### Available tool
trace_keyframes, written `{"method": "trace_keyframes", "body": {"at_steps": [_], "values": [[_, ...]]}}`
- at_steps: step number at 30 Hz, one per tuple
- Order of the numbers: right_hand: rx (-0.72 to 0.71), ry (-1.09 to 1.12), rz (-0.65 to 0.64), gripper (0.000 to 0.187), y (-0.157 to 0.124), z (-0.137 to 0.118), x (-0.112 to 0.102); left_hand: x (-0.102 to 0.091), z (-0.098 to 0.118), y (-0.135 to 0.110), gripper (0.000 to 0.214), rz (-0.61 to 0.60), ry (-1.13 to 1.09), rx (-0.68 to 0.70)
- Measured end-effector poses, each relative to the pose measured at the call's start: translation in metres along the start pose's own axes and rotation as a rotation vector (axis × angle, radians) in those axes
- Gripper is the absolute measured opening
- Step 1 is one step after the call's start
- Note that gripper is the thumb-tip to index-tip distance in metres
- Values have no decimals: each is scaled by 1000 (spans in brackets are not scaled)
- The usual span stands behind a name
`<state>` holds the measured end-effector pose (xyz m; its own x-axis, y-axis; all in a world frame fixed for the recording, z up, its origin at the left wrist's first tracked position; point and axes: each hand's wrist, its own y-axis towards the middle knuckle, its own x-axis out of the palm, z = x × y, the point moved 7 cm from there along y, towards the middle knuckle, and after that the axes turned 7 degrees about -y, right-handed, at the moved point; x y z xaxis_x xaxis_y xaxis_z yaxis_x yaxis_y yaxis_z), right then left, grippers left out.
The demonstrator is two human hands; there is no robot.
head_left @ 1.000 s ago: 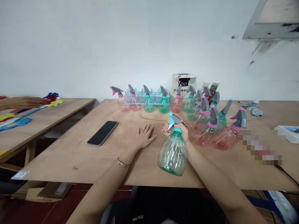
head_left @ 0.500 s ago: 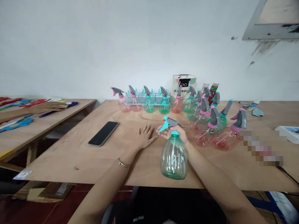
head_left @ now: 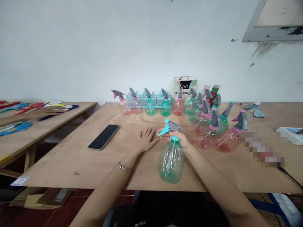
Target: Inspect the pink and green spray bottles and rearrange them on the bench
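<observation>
Gripping the green spray bottle [head_left: 170,162] by its neck: right hand [head_left: 177,136], wrapped just under the grey-and-turquoise head, some fingers reaching out below the trigger. Bottle is near the middle of the counter's [head_left: 59,157] front edge, leaning slightly, head pointing to the left. Whether its base touches the surface: cannot tell.

Left hand [head_left: 146,139]: palm down on the counter, fingers spread, near the fingertips of the other hand. Metal bracelet [head_left: 125,168] at that wrist.

Other spray bottles [head_left: 165,108], pink and green, stand in a row along the back edge, then in a cluster running forward on the right; a pink bottle [head_left: 228,142] is among the nearest to the front edge. Behind the row: pale blue rack [head_left: 142,101] and a printed box [head_left: 187,86] bearing a glasses picture.

Phone [head_left: 104,137]: flat, askew, in the left half. Toward the back right corner: small white bottle [head_left: 254,106] beside a grey-blue cloth [head_left: 258,113]. White tray [head_left: 290,135]: near the right edge. Label [head_left: 20,181]: front left corner.

Second counter [head_left: 53,126], far left: coloured gloves [head_left: 20,127]; another person's hand [head_left: 54,109] above some of them, blurred, contact unclear.
</observation>
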<state>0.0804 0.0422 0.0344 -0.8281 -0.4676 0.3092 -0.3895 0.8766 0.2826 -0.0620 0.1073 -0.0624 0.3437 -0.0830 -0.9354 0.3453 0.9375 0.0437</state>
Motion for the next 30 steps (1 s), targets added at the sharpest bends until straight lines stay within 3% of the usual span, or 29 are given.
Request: {"method": "trace_keyframes", "body": {"at_steps": [3, 9, 13, 18, 26, 30], "values": [[-66, -115, 109, 36, -4, -9, -9, 1, -1, 1, 73, -10, 5, -10], [-339, -619, 722, 36, 2, -43, -77, 2, -3, 2, 74, -2, -14, -11], [-472, -769, 948, 35, 20, -57, -112, 2, -3, 2, 74, -1, -17, -9], [-585, -858, 1005, 44, 50, -55, -141, -1, 0, 0, 71, -1, -10, -28], [-514, -1034, 1089, 71, 68, -8, -171, -3, 3, -4, 69, -2, -32, -20], [-479, -1116, 1065, 83, 70, 9, -176, -9, 1, 1, 67, 164, -153, -81]]}}
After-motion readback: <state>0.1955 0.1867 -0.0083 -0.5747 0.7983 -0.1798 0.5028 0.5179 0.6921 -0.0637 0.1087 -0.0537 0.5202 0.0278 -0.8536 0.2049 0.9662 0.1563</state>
